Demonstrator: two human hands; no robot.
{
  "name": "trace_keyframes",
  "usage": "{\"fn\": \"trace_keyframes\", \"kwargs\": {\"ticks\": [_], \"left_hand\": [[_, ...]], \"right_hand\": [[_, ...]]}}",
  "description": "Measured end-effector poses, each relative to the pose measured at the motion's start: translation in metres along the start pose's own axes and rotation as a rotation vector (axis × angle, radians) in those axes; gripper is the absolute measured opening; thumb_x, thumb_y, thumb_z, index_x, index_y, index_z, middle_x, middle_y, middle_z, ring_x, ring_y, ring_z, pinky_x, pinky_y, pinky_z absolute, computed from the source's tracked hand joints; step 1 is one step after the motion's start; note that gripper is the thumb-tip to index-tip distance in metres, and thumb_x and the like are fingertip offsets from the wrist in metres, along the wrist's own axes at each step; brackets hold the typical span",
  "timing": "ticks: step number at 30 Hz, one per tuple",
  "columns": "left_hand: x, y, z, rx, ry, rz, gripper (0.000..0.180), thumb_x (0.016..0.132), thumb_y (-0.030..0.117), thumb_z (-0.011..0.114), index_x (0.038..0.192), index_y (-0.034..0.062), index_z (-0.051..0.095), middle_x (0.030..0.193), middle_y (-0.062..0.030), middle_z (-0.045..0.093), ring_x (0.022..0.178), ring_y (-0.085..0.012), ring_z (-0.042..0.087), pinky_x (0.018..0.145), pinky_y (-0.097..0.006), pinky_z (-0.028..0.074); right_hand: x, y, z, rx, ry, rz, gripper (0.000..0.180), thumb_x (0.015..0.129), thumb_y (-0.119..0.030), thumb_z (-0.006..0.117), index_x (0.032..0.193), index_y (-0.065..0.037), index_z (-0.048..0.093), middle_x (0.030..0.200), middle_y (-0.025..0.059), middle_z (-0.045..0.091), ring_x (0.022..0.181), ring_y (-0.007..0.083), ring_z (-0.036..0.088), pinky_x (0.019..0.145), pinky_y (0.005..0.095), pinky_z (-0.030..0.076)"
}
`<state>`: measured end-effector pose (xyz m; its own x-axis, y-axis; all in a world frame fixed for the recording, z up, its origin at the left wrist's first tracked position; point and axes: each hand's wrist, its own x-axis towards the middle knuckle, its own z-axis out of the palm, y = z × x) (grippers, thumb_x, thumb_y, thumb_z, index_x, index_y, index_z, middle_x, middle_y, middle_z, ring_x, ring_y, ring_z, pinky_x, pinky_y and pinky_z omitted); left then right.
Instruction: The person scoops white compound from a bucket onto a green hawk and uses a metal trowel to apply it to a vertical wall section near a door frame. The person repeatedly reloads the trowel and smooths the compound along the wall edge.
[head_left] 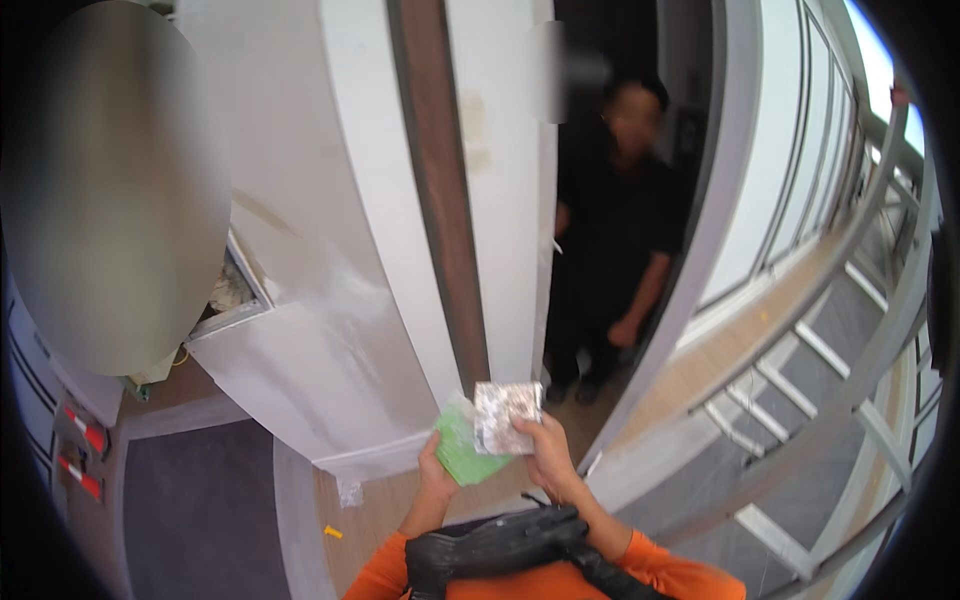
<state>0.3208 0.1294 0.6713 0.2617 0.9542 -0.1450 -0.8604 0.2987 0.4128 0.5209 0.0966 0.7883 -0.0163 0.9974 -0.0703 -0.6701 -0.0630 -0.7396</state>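
My left hand (432,468) is closed round the edge of a flat green piece (466,452) with a pale, whitish upper corner; whether it is a pad, board or packet I cannot make out. In my right hand (546,450), between thumb and fingers, is a square, flat plate (500,412) with a worn silvery-white face and brown blotches. The plate stands upright beside the green piece and overlaps its right side in view. Both are held in front of my chest, before the foot of a white wall edge (508,250).
A person in dark clothes (615,230) stands in the doorway just ahead. A metal ladder (820,350) spans the right side. White wall with patchy filler (330,350) is to the left, with a framed opening (235,290). A yellow piece (333,532) lies on the floor.
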Motion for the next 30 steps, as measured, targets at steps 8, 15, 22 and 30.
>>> {"fn": "trace_keyframes", "kwargs": {"ticks": [8,15,22,30], "left_hand": [[-0.037,0.044,-0.004,-0.048,0.149,0.101,0.056,0.107,0.041,0.044,0.152,0.0077,0.045,0.151,-0.0184,0.051,0.138,-0.0392,0.05,0.118,-0.06,0.036],[-0.066,0.055,0.027,-0.095,0.111,0.176,0.059,0.108,0.044,0.046,0.152,0.0062,0.043,0.153,-0.0168,0.049,0.14,-0.0358,0.05,0.117,-0.054,0.04],[-0.092,0.059,0.027,-0.059,0.203,0.245,0.052,0.105,0.033,0.056,0.149,0.0058,0.047,0.149,-0.0147,0.053,0.138,-0.0326,0.051,0.117,-0.052,0.041],[-0.103,0.067,0.042,-0.013,0.167,0.29,0.053,0.101,0.029,0.066,0.145,0.0038,0.049,0.144,-0.0128,0.057,0.133,-0.0307,0.054,0.114,-0.048,0.043]], "right_hand": [[-0.009,0.01,0.007,-0.024,0.119,-0.046,0.03,0.092,-0.001,0.064,0.121,0.006,0.064,0.115,0.015,0.072,0.1,0.0221,0.072,0.091,0.0361,0.057],[-0.028,-0.02,0.034,-0.44,-0.012,-0.149,0.027,0.094,-0.004,0.063,0.118,0.005,0.068,0.107,0.0083,0.073,0.094,0.0142,0.068,0.087,0.0291,0.053],[-0.025,-0.032,0.055,-0.472,-0.124,-0.096,0.027,0.094,-0.003,0.062,0.118,0.006,0.068,0.104,0.0072,0.073,0.09,0.0113,0.066,0.084,0.0283,0.052],[-0.038,-0.042,0.079,-1.272,-0.438,-0.699,0.025,0.088,0.0,0.068,0.112,-0.004,0.072,0.105,0.0098,0.07,0.095,0.0271,0.067,0.084,0.0359,0.053]]}}
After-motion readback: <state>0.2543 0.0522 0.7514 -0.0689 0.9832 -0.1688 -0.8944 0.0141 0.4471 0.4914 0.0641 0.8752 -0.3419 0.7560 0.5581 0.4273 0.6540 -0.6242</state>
